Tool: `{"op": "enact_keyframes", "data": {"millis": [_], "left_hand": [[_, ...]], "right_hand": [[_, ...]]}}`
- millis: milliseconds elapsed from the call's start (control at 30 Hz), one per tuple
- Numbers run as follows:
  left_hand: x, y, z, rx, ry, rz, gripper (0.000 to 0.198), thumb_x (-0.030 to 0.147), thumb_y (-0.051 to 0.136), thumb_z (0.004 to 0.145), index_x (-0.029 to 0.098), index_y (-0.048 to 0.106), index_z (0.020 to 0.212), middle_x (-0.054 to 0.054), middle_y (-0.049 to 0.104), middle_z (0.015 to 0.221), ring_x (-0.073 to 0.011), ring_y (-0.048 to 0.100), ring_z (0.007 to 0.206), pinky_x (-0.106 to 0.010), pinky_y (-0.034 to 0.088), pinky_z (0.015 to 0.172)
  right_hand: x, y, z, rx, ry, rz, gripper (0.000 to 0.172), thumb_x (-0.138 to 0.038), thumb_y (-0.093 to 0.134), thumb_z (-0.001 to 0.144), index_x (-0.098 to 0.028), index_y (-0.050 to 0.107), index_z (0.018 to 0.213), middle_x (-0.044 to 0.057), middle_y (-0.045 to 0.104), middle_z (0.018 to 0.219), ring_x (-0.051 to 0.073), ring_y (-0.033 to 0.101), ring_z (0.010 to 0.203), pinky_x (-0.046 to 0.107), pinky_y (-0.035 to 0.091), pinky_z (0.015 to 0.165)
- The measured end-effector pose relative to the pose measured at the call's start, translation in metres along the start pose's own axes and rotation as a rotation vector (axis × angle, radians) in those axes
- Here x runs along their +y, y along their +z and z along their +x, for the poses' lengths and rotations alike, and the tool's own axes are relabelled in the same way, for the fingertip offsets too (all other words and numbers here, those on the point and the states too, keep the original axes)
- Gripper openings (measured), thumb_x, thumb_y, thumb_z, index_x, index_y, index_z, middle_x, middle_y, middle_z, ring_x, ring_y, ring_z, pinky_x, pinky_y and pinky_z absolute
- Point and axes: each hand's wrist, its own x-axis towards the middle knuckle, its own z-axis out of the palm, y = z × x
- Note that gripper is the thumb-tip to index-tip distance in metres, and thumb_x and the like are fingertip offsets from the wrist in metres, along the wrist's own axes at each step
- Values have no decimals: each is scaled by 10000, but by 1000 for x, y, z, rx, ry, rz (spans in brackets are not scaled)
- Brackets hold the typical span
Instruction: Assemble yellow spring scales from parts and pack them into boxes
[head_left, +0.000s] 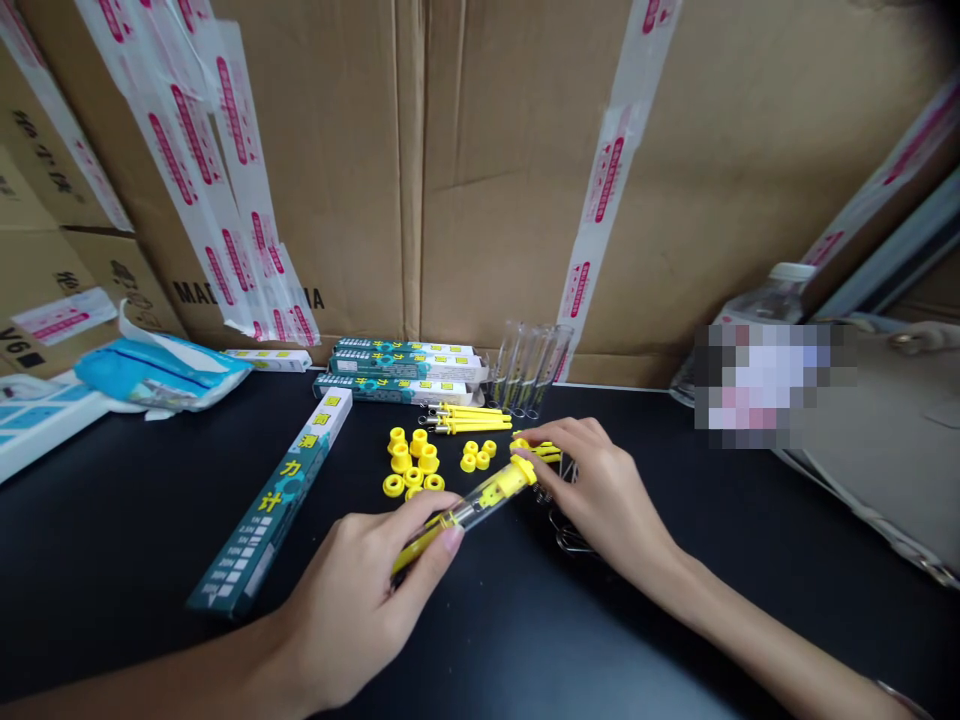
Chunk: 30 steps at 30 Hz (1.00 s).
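My left hand (360, 585) is closed around a clear tube with yellow inner parts (472, 508), held slanted just above the black table (112, 560). My right hand (592, 490) reaches to the tube's yellow end cap, its fingers curled over small yellow pieces and metal hooks (566, 535). Loose yellow caps (412, 465) lie just beyond the tube. Yellow rods (469, 418) and empty clear tubes (529, 370) lie farther back. A long teal box with yellow characters (277, 500) lies left of my left hand.
Three stacked teal boxes (401, 368) sit against a large cardboard carton (487, 170) with taped seams. A blue plastic packet (157, 370) lies at the left, a water bottle (772, 295) and a grey bag (885, 440) at the right.
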Motion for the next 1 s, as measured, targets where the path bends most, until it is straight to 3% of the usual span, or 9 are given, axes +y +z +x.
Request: {"op": "enact_keyframes", "data": {"millis": [167,267,367,1000], "left_hand": [[1,-1,1,21,4,11,251,335,441,1013,240,655,1103,88,548,549,-103,534,456,-207,364,475],[2,-3,1,20,4,6,242,330,451,1010,235,656,1097,86,553,550,-104,539,456,-204,372,475],[4,-3,0,-1,23,-20,230,318,456,1009,233,656,1085,85,561,554,-103,540,456,-200,377,474],[3,-5,0,-35,60,-54,219,300,446,1011,230,643,1076,89,539,552,-95,533,455,-200,372,478]], "right_hand": [[-6,-18,-10,-57,266,627,363,-421,661,902,-207,717,1191,80,776,1077,255,724,978,372,582,852],[-14,-23,-14,-70,301,778,340,-430,729,845,-220,755,1112,71,786,1065,244,733,947,328,602,810],[-19,-25,-15,-58,299,807,280,-416,763,822,-232,788,1031,68,789,1089,238,739,933,324,607,824],[-20,-24,-16,-87,241,703,302,-464,727,846,-208,778,996,76,787,1008,235,733,895,302,592,800]]}}
